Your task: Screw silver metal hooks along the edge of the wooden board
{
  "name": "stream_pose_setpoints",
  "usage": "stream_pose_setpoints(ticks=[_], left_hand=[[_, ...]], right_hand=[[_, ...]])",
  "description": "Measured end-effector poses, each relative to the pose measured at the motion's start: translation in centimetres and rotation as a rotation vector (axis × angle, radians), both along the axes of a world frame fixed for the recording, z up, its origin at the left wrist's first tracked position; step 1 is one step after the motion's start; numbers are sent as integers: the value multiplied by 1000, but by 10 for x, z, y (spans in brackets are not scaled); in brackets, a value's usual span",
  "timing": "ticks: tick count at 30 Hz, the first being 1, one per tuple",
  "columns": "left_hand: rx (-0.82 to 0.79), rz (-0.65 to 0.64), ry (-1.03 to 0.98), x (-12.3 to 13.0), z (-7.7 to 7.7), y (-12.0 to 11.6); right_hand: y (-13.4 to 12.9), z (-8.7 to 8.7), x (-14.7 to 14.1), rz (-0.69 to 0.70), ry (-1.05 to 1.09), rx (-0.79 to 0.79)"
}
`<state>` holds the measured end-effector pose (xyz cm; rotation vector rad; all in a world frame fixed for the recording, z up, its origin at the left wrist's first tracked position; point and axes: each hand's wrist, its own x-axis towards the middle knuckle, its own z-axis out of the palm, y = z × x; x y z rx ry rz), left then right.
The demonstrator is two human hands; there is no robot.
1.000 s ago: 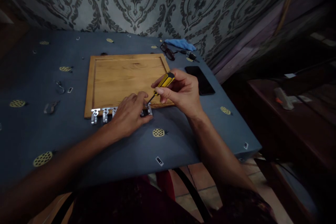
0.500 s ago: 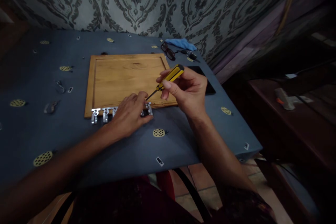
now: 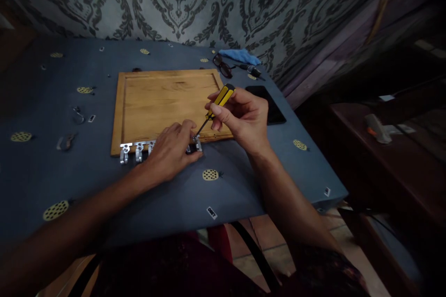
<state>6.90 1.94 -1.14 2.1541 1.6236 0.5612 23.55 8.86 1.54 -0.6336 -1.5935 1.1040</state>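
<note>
A framed wooden board (image 3: 167, 97) lies on the table, with a metal hook rail (image 3: 139, 145) along its near edge. My left hand (image 3: 172, 148) covers the middle of the rail, fingers bent over the board's edge and thumb by the right-hand hook (image 3: 198, 144), gripping it there. In my right hand (image 3: 247, 118) is a screwdriver (image 3: 222, 98) with a yellow and black handle, pinched between thumb and fingers. Its shaft slants down to the left, and the tip meets the rail's right end beside my left fingertips. Any screw under the tip is too small to make out.
Two loose metal hooks (image 3: 78, 115) lie left of the board. Behind its right corner are sunglasses (image 3: 223, 66), a blue cloth (image 3: 240, 56) and keys (image 3: 254, 71). A black phone (image 3: 270, 104) rests right of the board, partly behind my right hand.
My right hand has shifted slightly left with the screwdriver, whose handle is now a little more upright and its tip lower on the rail's end. My left hand keeps its hold.
</note>
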Motion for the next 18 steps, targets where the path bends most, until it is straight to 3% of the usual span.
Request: stream_pose_setpoints(ticks=[18], left_hand=[[-20,18,11,1,1,0]], right_hand=[[1,-1,-1,63,10,-28]])
